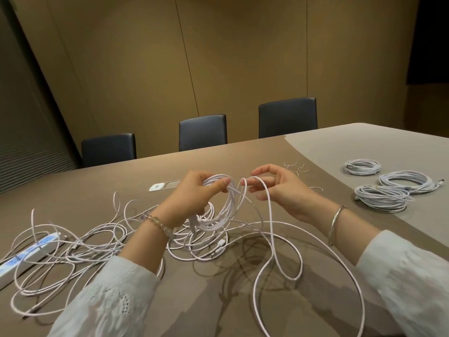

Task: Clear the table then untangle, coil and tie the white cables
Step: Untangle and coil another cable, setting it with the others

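Note:
My left hand (194, 195) grips a partly wound coil of white cable (224, 210) that hangs from its fingers just above the table (243, 156). My right hand (274, 188) is close to the right of it and pinches the loose run of the same cable (269, 215), which loops down onto the table in front of me. A tangle of white cables (80, 249) spreads over the table to the left. Three finished coils (382, 198) (408, 182) (362, 167) lie at the right.
A white power strip (26, 254) lies under the tangle at the left edge. Several small wire ties (297, 166) lie beyond my right hand. A socket panel (161, 186) is set into the table. Three dark chairs (202, 132) stand along the far side.

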The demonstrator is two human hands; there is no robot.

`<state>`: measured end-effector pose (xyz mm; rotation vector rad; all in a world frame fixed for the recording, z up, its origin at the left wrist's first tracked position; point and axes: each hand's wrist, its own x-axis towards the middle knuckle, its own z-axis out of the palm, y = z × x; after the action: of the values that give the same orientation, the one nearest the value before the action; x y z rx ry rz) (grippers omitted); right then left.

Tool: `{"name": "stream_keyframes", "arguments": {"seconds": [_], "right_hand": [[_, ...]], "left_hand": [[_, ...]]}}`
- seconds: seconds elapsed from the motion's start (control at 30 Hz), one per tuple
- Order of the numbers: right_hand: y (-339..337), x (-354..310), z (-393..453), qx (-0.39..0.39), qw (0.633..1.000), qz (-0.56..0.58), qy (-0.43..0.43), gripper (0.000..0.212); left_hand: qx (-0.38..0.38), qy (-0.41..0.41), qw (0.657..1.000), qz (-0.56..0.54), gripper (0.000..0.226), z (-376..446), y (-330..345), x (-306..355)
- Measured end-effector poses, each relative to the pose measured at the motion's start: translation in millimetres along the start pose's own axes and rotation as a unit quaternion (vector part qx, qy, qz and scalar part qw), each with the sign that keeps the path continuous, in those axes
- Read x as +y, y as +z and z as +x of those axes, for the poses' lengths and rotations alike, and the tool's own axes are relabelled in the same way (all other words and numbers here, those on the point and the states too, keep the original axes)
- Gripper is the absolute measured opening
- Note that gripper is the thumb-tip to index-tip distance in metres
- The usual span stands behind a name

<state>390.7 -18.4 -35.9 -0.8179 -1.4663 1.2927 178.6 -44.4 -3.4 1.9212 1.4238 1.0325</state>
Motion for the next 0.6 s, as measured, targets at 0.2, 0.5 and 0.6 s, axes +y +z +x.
{"name": "stream_keyframes", "arguments": {"seconds": [0.2, 0.5, 0.6], "right_hand": [[8, -1, -1, -0.012, 0.998, -0.017, -0.052, 0.052], [22, -6, -4, -0.109, 0.962, -0.239, -0.080, 0.072], [20, -9, -4, -0.156, 0.956, -0.243, -0.058, 0.077]], "left_hand": [[-0.054, -0.038, 0.998, -0.008, 0.033, 0, 7, -4], [-0.087, -0.102, 0.983, -0.125, 0.022, 2, 17, -7], [-0.087, -0.099, 0.982, -0.137, 0.043, 3, 14, -13]]}}
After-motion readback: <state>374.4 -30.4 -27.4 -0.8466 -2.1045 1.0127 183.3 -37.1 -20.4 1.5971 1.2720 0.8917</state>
